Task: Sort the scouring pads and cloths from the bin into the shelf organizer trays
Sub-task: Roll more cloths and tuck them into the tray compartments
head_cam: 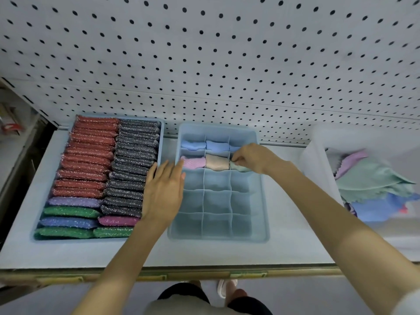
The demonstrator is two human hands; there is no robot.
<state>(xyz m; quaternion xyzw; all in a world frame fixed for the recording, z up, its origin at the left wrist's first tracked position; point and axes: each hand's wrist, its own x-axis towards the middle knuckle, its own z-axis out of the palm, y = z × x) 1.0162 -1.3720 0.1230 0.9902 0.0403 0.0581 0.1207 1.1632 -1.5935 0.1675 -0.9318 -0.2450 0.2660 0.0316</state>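
Observation:
A blue divided tray (261, 201) stands mid-shelf. Its back row holds rolled blue cloths (193, 145); the second row holds a pink cloth (193, 162), a beige cloth (217, 162) and a teal cloth (241, 167). My right hand (252, 156) pinches the teal cloth in the second row's right cell. With straight fingers, my left hand (163, 189) rests on the tray's left rim. To the left, a second blue tray (161, 133) is packed with red, dark grey, purple, green and pink scouring pads (91, 155). The clear bin (318, 169) at right holds loose cloths (372, 178).
A white pegboard wall (204, 53) rises behind the shelf. The shelf's front edge (181, 272) carries label strips. The lower three rows of the divided tray have nothing in them. Another shelf unit shows at far left.

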